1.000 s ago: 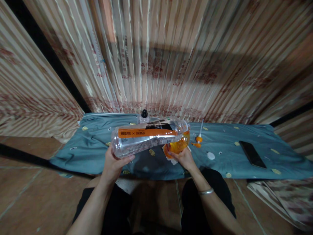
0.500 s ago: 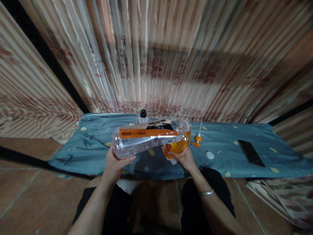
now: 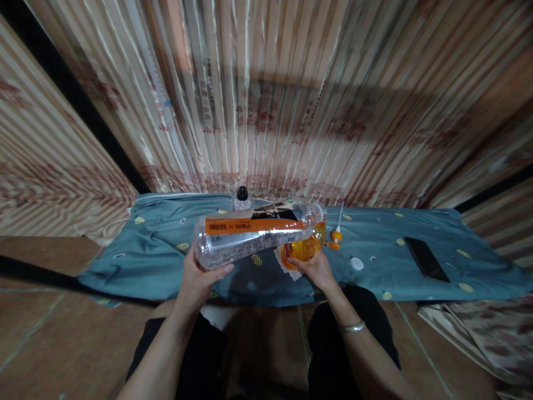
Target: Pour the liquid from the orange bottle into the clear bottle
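Note:
My left hand (image 3: 199, 279) grips the base of a large clear plastic bottle (image 3: 254, 234) with an orange label, held almost level with its neck pointing right. The bottle's mouth sits over a small clear orange bottle (image 3: 305, 246) that my right hand (image 3: 315, 268) holds upright on a blue cloth (image 3: 158, 250). A white tissue (image 3: 283, 262) lies under the orange bottle. An orange pump head (image 3: 336, 235) with a white tube lies just to the right, and a white cap (image 3: 356, 263) rests near it.
A black-capped bottle (image 3: 241, 198) stands behind the large one. A dark phone (image 3: 426, 259) lies on the cloth at the right. Striped curtains (image 3: 266, 100) hang behind. Brown floor tiles (image 3: 50, 333) lie at the left, patterned fabric (image 3: 478, 339) at the lower right.
The view has shifted slightly. Both hands and both bottles keep the same pose over the cloth.

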Tool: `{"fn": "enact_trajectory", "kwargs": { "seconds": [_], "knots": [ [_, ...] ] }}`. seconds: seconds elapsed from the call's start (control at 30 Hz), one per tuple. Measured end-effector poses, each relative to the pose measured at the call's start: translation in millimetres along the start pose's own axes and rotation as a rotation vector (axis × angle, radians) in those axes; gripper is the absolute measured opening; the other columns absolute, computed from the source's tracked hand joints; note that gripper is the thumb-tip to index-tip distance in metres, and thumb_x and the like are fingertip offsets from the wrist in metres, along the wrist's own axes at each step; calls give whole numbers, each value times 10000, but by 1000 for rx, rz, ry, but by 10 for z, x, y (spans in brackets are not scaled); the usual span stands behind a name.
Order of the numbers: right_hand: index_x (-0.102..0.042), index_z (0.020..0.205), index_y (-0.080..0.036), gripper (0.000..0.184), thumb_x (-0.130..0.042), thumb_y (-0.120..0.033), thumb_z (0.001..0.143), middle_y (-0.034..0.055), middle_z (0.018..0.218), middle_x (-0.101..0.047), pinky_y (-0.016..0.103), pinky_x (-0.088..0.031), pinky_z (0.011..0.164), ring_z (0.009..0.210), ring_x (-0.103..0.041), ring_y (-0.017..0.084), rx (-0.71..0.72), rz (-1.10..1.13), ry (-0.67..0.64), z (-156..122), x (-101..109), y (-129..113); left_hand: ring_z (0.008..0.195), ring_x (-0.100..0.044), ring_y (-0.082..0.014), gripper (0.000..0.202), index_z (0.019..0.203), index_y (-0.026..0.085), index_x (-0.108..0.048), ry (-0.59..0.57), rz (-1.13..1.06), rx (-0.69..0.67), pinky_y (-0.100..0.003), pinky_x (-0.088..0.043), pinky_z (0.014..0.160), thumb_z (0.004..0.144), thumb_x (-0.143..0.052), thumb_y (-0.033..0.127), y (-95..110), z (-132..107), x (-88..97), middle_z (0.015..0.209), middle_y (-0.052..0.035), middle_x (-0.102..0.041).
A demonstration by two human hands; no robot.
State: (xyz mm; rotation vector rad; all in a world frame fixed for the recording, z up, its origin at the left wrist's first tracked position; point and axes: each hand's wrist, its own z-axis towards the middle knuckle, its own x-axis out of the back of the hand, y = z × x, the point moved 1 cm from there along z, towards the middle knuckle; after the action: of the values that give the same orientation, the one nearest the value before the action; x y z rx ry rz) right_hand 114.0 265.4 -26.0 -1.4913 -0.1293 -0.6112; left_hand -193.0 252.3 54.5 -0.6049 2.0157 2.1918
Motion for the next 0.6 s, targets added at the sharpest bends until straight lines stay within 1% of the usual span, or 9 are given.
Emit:
{"fn": "enact_trajectory", "kwargs": {
  "seconds": [0.13,0.27,0.4,0.5,0.6],
  "knots": [
    [-671,1121,-212,706,-907,-592,575,154,1158,-813,517,-593,973,1106,-763,395,-15,-12,-10,5,-1,7,916,-764,-252,893,1200,165,-742,4,17,-8,-370,-622,906,358,-1030,236,11,16,-13,998,-59,-801],
    [-657,1168,-216,740,-915,-577,576,146,1172,-810,518,-583,987,1117,-762,386,-18,-20,-26,15,-4,51,908,-763,-250,940,1243,170,-729,2,22,-2,-372,-622,901,357,-1032,242,41,15,-26,985,-50,-799],
    [-658,1200,-216,757,-917,-577,588,134,1188,-806,514,-580,998,1134,-756,376,-7,-33,-34,19,-5,93,939,-761,-262,977,1286,161,-708,-2,23,12,-381,-608,931,364,-1025,217,67,3,-33,998,-58,-797],
    [-668,1202,-222,751,-920,-576,588,126,1169,-809,507,-587,980,1123,-757,376,0,-53,-24,14,-1,96,945,-762,-267,952,1272,168,-713,-1,18,17,-392,-610,942,370,-1017,201,71,-10,-34,1004,-54,-798],
    [-673,1190,-218,745,-919,-579,586,140,1178,-805,511,-587,984,1133,-753,386,2,-54,-26,8,-2,90,959,-764,-264,896,1223,166,-726,-4,6,17,-392,-615,950,376,-1017,196,70,-19,-35,1025,-59,-798]
  ]
}}
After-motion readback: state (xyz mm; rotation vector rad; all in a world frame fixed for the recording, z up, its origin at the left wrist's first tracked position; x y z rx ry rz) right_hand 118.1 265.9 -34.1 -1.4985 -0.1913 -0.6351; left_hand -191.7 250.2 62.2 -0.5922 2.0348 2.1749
